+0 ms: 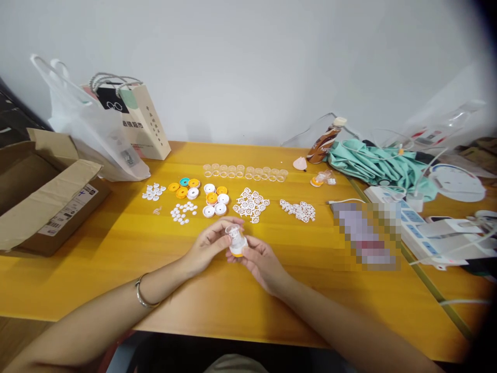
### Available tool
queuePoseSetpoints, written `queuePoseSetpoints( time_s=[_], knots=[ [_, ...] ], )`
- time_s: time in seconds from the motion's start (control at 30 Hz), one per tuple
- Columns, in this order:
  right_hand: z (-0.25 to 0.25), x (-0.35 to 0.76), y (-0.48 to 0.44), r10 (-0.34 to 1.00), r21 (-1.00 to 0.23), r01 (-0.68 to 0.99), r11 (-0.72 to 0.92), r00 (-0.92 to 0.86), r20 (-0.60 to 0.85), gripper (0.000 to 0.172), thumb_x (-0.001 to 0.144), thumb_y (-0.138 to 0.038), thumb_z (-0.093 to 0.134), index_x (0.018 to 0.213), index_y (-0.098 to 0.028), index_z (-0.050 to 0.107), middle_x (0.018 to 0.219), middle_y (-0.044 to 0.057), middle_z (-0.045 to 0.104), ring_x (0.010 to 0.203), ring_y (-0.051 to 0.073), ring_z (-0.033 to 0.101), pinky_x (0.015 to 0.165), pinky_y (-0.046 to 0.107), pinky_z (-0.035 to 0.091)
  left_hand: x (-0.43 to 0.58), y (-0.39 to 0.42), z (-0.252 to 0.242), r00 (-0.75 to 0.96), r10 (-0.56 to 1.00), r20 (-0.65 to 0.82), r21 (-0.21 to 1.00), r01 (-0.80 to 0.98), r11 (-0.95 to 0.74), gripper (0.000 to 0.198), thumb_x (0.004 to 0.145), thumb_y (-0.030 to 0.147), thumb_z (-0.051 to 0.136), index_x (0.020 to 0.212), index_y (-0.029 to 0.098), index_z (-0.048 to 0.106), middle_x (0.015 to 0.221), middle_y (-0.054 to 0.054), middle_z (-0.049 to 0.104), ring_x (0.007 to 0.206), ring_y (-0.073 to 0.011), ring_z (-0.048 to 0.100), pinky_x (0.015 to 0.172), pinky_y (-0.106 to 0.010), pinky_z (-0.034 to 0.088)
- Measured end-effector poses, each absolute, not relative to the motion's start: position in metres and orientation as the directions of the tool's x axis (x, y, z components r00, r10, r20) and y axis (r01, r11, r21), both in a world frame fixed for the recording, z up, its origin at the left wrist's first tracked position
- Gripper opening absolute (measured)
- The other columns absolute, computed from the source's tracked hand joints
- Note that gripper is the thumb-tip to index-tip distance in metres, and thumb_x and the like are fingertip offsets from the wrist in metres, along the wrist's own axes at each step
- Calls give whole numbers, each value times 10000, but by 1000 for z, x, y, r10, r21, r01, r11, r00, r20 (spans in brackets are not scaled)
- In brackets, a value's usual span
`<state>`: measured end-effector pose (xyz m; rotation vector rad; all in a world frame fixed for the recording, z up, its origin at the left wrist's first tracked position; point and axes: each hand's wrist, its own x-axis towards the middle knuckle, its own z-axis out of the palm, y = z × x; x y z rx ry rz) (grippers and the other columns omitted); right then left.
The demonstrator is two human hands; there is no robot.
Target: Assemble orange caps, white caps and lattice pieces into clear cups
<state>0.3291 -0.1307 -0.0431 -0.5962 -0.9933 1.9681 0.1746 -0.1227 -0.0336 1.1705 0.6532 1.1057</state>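
Between my two hands, just above the table, is a small clear plastic cup with a white and orange base [237, 242]. My left hand [212, 244] grips its clear upper part, thumb in front. My right hand [264, 261] holds the base from the other side. White pieces show inside the clear part, too small to make out. Beyond my hands lie round white, orange and teal caps [212, 199], a pile of white openwork pieces [250, 204] and a second such pile [298, 210]. Small white discs [182, 211] are scattered to the left.
Clear cups [244, 173] stand in a row farther back. A cardboard box [50, 197], a plastic bag [89, 124] and a paper bag [143, 119] are at left. At right are a drink bottle [325, 142], green cloth [380, 163] and a power strip [411, 223] with cables.
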Motion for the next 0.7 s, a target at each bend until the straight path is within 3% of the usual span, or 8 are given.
queuePoseSetpoints(
  time_s=[0.1, 0.17, 0.23, 0.3, 0.4, 0.47, 0.57, 0.7],
  knots=[
    [-41, 329, -131, 844, -821, -460, -338, -534, -48, 254, 730, -384, 671, 885, -183, 659, 800, 29, 675, 716, 130, 617, 748, 293, 486, 175, -125, -35, 449, 887, 111, 919, -386, 80, 559, 785, 585, 510, 1193, 204, 535, 1341, -109, 422, 1194, -274, 412, 871, -330, 431],
    [-39, 328, -131, 886, -866, -428, -260, -463, -37, 259, 685, -301, 724, 913, -198, 652, 870, 17, 672, 794, 125, 608, 788, 272, 466, 176, -124, -38, 404, 904, 142, 904, -425, 48, 611, 690, 578, 632, 1187, 240, 521, 1304, -92, 455, 1176, -278, 434, 878, -343, 428],
    [-39, 327, -131, 895, -869, -416, -267, -442, -64, 264, 663, -269, 743, 901, -198, 653, 852, 7, 669, 796, 117, 600, 782, 252, 457, 176, -123, -40, 328, 933, 152, 920, -391, -12, 428, 674, 430, 723, 1027, 223, 598, 1219, -68, 515, 1132, -246, 474, 894, -318, 408],
    [-41, 326, -131, 843, -796, -442, -414, -517, -152, 232, 706, -345, 698, 857, -173, 658, 762, 15, 661, 719, 112, 597, 734, 249, 466, 175, -121, -39, 337, 935, 109, 935, -354, 19, 256, 745, 350, 679, 934, 184, 631, 1208, -79, 525, 1132, -234, 474, 914, -310, 385],
    [-42, 326, -130, 789, -690, -469, -551, -563, -248, 299, 762, -433, 615, 840, -148, 653, 723, 35, 653, 672, 114, 590, 709, 261, 471, 176, -120, -38, 449, 893, 31, 902, -397, 168, 433, 798, 447, 588, 1146, 191, 563, 1300, -121, 463, 1156, -261, 452, 910, -344, 389],
    [-41, 325, -129, 867, -765, -473, -437, -448, -219, 257, 722, -372, 676, 870, -164, 649, 791, 29, 663, 731, 119, 594, 753, 260, 461, 178, -120, -40, 435, 900, 40, 886, -432, 170, 559, 741, 486, 638, 1212, 217, 502, 1314, -116, 450, 1103, -254, 487, 867, -336, 413],
    [-40, 326, -129, 931, -877, -409, -253, -350, -106, 277, 635, -257, 759, 881, -193, 650, 863, 4, 668, 802, 118, 592, 804, 247, 440, 179, -121, -43, 339, 938, 68, 914, -398, 77, 371, 714, 373, 705, 1018, 197, 586, 1242, -82, 507, 1037, -216, 520, 844, -302, 419],
    [-43, 328, -130, 782, -745, -425, -514, -588, -204, 275, 742, -412, 644, 830, -152, 650, 736, 32, 660, 673, 115, 596, 712, 260, 469, 176, -122, -35, 384, 920, 73, 931, -358, 75, 234, 788, 347, 628, 934, 164, 630, 1261, -95, 499, 1162, -238, 443, 905, -298, 391]
  ],
)
